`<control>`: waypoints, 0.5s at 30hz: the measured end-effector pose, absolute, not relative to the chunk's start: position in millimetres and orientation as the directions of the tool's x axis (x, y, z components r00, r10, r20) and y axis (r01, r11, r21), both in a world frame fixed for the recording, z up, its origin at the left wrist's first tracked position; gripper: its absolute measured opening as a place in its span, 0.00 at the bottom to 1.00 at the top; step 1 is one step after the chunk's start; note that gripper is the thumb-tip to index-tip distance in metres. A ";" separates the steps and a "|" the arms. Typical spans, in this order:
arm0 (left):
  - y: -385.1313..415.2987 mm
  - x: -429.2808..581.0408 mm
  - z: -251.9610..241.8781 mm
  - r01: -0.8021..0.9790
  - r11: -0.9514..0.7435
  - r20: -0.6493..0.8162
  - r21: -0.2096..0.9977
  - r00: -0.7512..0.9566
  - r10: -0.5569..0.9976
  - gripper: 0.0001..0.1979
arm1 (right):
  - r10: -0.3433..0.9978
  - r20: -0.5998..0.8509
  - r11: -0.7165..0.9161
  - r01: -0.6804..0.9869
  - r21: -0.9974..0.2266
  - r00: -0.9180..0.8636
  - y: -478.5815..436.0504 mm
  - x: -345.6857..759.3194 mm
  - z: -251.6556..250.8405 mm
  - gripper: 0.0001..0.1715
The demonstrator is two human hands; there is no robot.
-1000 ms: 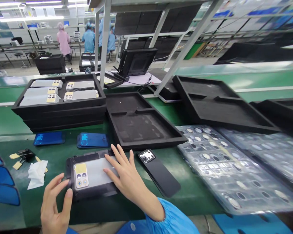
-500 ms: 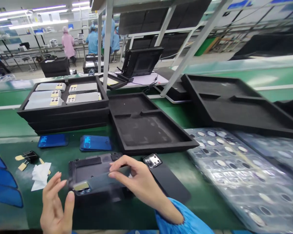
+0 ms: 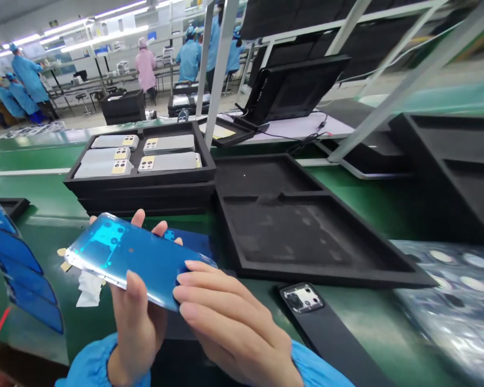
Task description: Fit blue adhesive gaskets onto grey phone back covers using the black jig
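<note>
Currently, leftmost on my feed, glossy blue sheets (image 3: 22,269) stand fanned at the edge of the green bench (image 3: 365,317), and a crumpled white tissue (image 3: 89,290) lies to their right. Beyond it I see a stack of black trays (image 3: 145,189), the top one holding piles of pale phone back covers (image 3: 173,162) with camera openings. Nearer me, the left hand (image 3: 133,317) clasps a blue phone back panel (image 3: 143,252) from below, thumb on the near edge, fingertips showing past the far edge. I have that panel raised and tilted in front of the tray stack, its camera end pointing left. Partly hidden behind it lies a darker blue panel (image 3: 197,243). Over the raised panel's right end, the right hand (image 3: 234,317) lays its fingers close together; its thumb is out of sight, so I cannot tell whether it pinches. Farther right come a divided black tray (image 3: 274,217), a black monitor (image 3: 296,88) behind it, and, nearer me, a dark grey phone back (image 3: 339,336). Last, near the right edge, I make out a clear plastic blister tray (image 3: 439,317) with round shapes in it, and a larger black tray (image 3: 438,177) behind
</note>
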State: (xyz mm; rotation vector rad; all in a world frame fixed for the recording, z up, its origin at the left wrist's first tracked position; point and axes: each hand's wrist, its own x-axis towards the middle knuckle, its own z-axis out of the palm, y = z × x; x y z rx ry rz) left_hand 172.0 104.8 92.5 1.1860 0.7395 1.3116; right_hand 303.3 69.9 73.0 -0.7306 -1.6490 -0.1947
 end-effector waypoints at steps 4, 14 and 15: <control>112.3 194.0 93.8 -0.425 -0.236 0.297 0.874 0.084 0.951 0.45 | 0.343 0.939 0.652 0.719 -0.239 0.000 68.8 310.0 76.1 0.07; 116.7 228.0 96.3 -0.446 -0.218 0.365 0.868 0.277 0.889 0.49 | 0.274 0.946 0.515 0.803 -0.299 0.176 62.6 319.5 86.9 0.08; 118.0 228.7 95.9 -0.442 -0.225 0.371 0.868 0.276 0.887 0.50 | 0.271 0.944 0.501 0.809 -0.307 0.190 62.1 319.7 88.3 0.08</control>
